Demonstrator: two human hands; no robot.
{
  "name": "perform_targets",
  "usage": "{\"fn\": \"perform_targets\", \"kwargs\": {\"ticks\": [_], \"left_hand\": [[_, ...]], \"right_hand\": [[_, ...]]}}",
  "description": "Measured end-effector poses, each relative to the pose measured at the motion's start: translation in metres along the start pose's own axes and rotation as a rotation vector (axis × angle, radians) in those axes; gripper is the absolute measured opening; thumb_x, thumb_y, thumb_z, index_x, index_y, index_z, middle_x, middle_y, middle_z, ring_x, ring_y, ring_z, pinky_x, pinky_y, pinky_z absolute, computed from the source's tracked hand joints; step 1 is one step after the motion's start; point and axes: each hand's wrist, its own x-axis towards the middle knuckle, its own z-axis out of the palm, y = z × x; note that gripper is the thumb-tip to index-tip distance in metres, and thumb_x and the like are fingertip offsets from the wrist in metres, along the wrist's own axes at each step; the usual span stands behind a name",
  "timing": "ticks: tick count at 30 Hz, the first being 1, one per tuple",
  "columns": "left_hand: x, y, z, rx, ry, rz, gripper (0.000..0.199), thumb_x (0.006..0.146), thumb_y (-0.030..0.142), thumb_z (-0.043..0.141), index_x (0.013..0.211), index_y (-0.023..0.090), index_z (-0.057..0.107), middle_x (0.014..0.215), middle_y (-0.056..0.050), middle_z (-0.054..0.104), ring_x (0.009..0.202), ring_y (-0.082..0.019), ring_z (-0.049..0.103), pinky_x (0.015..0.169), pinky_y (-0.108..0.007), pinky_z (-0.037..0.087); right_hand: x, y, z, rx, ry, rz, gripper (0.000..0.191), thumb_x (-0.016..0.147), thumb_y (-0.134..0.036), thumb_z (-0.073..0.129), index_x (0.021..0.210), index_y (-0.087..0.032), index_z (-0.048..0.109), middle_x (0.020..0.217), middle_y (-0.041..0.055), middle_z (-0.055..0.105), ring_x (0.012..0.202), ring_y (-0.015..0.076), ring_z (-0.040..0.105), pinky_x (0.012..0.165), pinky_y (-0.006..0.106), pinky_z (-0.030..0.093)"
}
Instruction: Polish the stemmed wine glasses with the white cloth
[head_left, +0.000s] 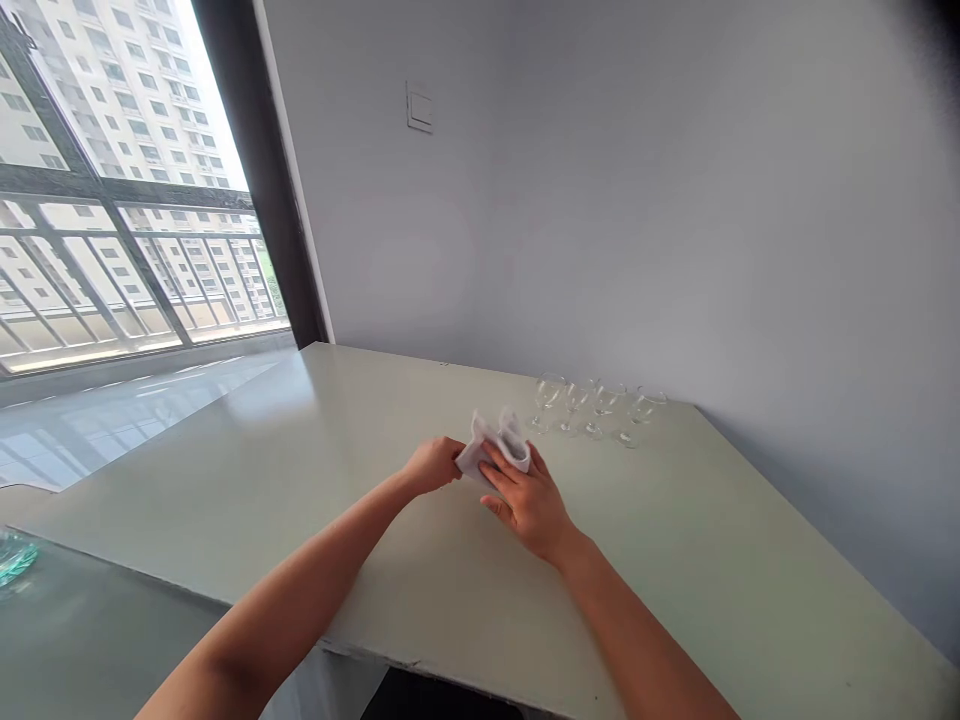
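Note:
A bunched white cloth [484,455] is held between my two hands above the pale tabletop. My left hand [436,465] is closed at the cloth's left edge, its fingertips mostly hidden. Over the cloth's near right side lie the fingers of my right hand [529,500], pressing round it with the thumb apart below. Whether something is wrapped inside the folds, I cannot tell. Just beyond, to the right, several clear stemmed glasses stand upright in a row, from the leftmost glass [550,392] to the rightmost glass [642,408].
The large pale table [360,400] meets a grey wall [637,200] at the back and right. A greenish glass object [15,556] sits on a lower surface at the far left. A light switch [420,108] is on the wall; a window [135,180] is at left.

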Motion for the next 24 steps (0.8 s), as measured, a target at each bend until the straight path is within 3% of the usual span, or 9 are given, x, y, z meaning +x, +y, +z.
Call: {"fn": "perform_targets", "kwargs": {"ticks": [3,7,10,14,17,24], "left_hand": [[-0.006,0.010,0.014,0.310,0.118,0.315,0.028,0.076,0.036,0.051,0.057,0.016,0.058,0.056,-0.002,0.056,0.053,-0.012,0.050,0.060,-0.026,0.033],[-0.011,0.017,0.027,0.453,0.234,0.641,0.033,0.084,0.042,0.042,0.077,0.016,0.062,0.055,-0.002,0.056,0.052,-0.011,0.049,0.069,-0.030,0.032],[-0.012,0.015,0.029,0.419,0.282,0.668,0.036,0.084,0.045,0.039,0.097,0.019,0.060,0.057,-0.002,0.055,0.052,-0.011,0.048,0.070,-0.030,0.031],[-0.010,0.014,0.028,0.267,0.316,0.512,0.041,0.085,0.043,0.039,0.121,0.026,0.046,0.060,0.000,0.054,0.053,-0.011,0.048,0.069,-0.028,0.030],[-0.010,0.014,0.030,0.164,0.389,0.387,0.041,0.085,0.039,0.040,0.124,0.027,0.044,0.061,-0.001,0.053,0.056,-0.012,0.048,0.068,-0.028,0.029],[-0.014,0.023,0.046,0.381,0.511,0.322,0.052,0.085,0.017,0.033,0.136,0.018,0.022,0.079,-0.006,0.055,0.067,-0.017,0.052,0.065,-0.029,0.032]], "right_hand": [[0.002,-0.003,0.002,0.069,-0.019,0.075,0.032,0.087,-0.030,0.037,0.113,-0.025,0.056,0.112,0.0047,0.060,0.108,0.0214,0.049,0.095,0.040,0.032],[-0.001,0.024,-0.002,0.523,-0.043,0.510,0.033,0.084,-0.039,0.041,0.082,-0.018,0.067,0.086,0.0064,0.066,0.079,0.0204,0.059,0.070,0.032,0.044],[-0.003,0.042,0.000,1.026,-0.045,0.853,0.033,0.075,-0.044,0.053,0.067,-0.015,0.064,0.064,0.0041,0.063,0.059,0.0178,0.057,0.056,0.030,0.043],[0.000,0.039,0.014,1.464,0.332,1.123,0.023,0.068,-0.040,0.062,0.069,-0.017,0.061,0.068,0.0026,0.064,0.066,0.0190,0.059,0.058,0.031,0.047],[0.004,0.022,0.023,1.578,0.522,1.134,0.019,0.070,-0.038,0.061,0.076,-0.021,0.061,0.081,0.0026,0.065,0.081,0.0206,0.059,0.066,0.033,0.049],[0.007,-0.018,0.026,1.674,0.482,0.825,0.021,0.080,-0.041,0.050,0.091,-0.026,0.058,0.100,0.0007,0.061,0.100,0.0181,0.053,0.083,0.035,0.045]]}}
